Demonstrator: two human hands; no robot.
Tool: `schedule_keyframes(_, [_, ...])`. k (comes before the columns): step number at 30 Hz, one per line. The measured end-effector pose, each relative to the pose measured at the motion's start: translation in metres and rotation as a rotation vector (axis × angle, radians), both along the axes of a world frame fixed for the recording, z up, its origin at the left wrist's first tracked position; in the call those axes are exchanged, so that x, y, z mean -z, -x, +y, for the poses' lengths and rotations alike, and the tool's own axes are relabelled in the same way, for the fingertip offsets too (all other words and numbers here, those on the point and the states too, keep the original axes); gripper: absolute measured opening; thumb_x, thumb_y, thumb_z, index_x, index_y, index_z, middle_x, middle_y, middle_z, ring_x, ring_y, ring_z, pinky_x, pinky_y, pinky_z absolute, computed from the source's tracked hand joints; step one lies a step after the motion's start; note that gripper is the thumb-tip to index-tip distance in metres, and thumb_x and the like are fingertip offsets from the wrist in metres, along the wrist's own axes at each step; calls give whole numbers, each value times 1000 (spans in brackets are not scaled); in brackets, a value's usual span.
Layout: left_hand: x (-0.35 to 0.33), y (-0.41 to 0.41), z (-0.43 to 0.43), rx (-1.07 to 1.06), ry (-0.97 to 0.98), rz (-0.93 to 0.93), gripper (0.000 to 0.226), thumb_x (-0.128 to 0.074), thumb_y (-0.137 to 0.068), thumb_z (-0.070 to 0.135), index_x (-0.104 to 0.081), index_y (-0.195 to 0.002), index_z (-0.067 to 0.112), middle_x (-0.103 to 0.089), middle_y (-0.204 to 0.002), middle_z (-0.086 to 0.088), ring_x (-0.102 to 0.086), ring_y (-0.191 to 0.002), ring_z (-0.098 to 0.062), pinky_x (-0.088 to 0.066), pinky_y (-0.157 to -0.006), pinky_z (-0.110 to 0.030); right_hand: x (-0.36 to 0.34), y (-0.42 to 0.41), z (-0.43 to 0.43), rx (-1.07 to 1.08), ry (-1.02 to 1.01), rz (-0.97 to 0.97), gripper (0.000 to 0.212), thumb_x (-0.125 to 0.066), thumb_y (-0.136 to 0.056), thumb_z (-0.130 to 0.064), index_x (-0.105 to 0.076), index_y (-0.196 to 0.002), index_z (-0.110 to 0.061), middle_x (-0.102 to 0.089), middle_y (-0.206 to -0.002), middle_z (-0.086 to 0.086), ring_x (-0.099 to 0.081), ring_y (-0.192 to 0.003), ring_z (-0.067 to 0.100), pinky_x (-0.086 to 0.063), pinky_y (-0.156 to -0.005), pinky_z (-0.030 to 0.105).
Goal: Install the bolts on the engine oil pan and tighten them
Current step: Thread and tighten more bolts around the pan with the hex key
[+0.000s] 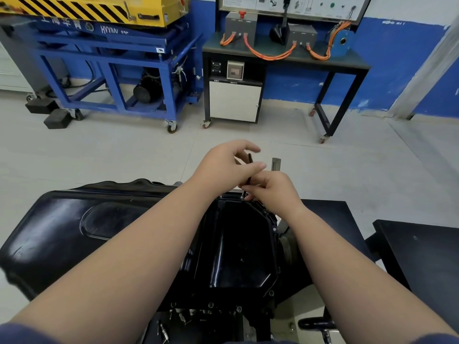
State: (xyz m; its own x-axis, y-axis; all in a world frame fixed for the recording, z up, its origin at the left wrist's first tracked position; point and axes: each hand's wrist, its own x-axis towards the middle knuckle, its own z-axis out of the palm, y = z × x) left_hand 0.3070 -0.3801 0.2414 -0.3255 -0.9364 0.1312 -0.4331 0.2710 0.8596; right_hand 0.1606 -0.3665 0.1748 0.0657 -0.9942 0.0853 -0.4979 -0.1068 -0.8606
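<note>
The black engine oil pan (238, 247) sits upside down on an engine in the lower middle of the view, with bolts (239, 308) seated along its near flange. At the pan's far right corner a thin dark hex key (249, 180) stands nearly upright with its tip at the flange. My right hand (272, 192) pinches the key's lower shaft just above the flange. My left hand (232, 167) holds the key's upper end between thumb and curled fingers.
A black bulging cover (74, 219) lies left of the pan. A dark table (422, 256) stands at the right. Across the tiled floor stand a blue wheeled lift cart (111, 70) and a bench with orange cables (285, 53). A grey metal bracket (276, 164) rises behind my hands.
</note>
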Motion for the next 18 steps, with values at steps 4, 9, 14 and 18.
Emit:
schedule_keyframes(4, [0,-2,-1,-44,-43,-41,49,-73,-74,43,-52,-117,32,-60,-99,12,-61,-81,-8,-47,-75,-21,3,-3,-5,77,15,-29,11,-73,-77,-10,-63,-74,-5,-66,-64,-12,-63,-55,10,-52,-64,25])
schedule_keyframes(9, [-1,-2,0,-17,14,-35,12,-72,-79,29,-68,-90,27,-67,-86,10,-58,-69,-8,-48,-69,-22,5,-9,-8,120,83,57,34,-82,-68,-24,-50,-60,-17,-48,-51,-12,-48,-51,4,-40,-52,18])
schedule_keyframes(14, [1,-1,-1,-24,5,-19,11,-68,-83,19,-71,-92,24,-62,-68,19,-61,-67,-7,-50,-70,-22,5,-8,-6,111,58,46,28,-81,-71,-23,-53,-67,-19,-52,-51,-14,-47,-51,2,-37,-50,12])
schedule_keyframes(18, [1,-1,-2,-13,-1,-11,12,-66,-85,17,-70,-94,25,-64,-73,13,-66,-71,-12,-51,-69,-23,-4,-1,-2,-30,12,22,20,-66,-84,-11,-64,-90,-29,-62,-64,-28,-64,-63,7,-44,-65,14])
